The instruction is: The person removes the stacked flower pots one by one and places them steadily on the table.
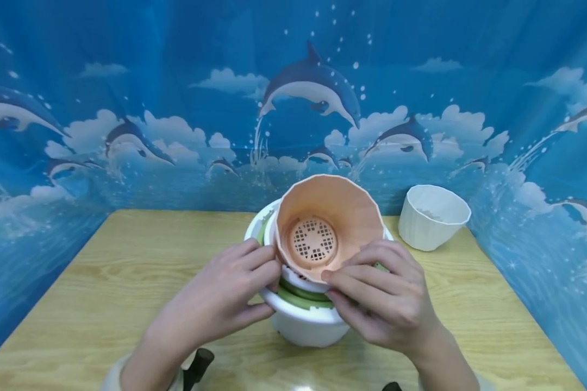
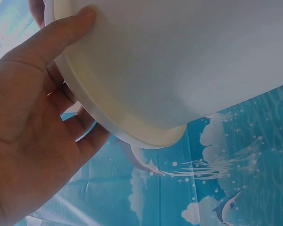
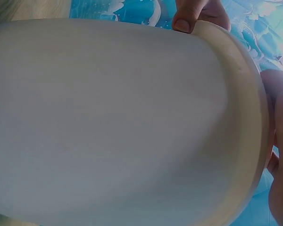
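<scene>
A peach plastic flowerpot (image 1: 332, 206) with a perforated base leans on top of nested white and green round pieces, its mouth tilted toward me. These pieces, including a green ring (image 1: 303, 296), sit in a white tub (image 1: 309, 328). With the thumb on the outer wall and the fingers over the rim, my left hand (image 1: 239, 279) grips the white tub (image 2: 179, 61). My right hand (image 1: 386, 290) pinches the peach pot's front rim. In the right wrist view the tub's wall (image 3: 108, 117) hides that pot, and the right hand (image 3: 280, 127) shows only partly.
A white fluted pot (image 1: 432, 217) stands tilted at the back right of the wooden table (image 1: 176, 233). Blue dolphin-print curtains (image 1: 200, 49) enclose the table's back and sides. Dark wrist-mount parts (image 1: 199, 364) show by the sleeves.
</scene>
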Demonstrator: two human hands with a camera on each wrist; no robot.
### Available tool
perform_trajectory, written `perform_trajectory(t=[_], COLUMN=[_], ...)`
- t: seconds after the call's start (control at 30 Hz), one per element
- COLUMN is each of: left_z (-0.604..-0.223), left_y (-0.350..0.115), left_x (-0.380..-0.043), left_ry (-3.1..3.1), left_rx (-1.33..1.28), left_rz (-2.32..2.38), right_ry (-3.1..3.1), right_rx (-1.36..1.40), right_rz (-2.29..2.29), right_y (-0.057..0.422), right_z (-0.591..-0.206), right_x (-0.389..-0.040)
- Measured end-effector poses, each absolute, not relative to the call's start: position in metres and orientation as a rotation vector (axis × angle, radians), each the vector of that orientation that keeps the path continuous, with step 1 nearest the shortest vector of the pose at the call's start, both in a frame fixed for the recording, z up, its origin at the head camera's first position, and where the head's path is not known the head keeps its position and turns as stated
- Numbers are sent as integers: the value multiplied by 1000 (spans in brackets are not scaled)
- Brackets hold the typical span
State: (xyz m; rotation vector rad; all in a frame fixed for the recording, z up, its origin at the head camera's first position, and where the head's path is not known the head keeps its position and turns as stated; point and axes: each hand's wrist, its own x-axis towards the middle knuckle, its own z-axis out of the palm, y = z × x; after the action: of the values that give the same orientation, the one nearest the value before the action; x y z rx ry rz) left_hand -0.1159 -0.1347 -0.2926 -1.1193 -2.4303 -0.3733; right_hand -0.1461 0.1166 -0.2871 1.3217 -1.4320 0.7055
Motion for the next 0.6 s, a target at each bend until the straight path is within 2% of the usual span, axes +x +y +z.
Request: perform_trajectory(t=[0.6], left_z=[-291], left_y=[-135], left_x=[-114], left_ry=[-2454], left_rx=[-1114], left_rz=[-387], right_ry=[-1448], right_rx=[1212], right_rz=[735], right_y=[114], right_z=[-290], right_x=[-148])
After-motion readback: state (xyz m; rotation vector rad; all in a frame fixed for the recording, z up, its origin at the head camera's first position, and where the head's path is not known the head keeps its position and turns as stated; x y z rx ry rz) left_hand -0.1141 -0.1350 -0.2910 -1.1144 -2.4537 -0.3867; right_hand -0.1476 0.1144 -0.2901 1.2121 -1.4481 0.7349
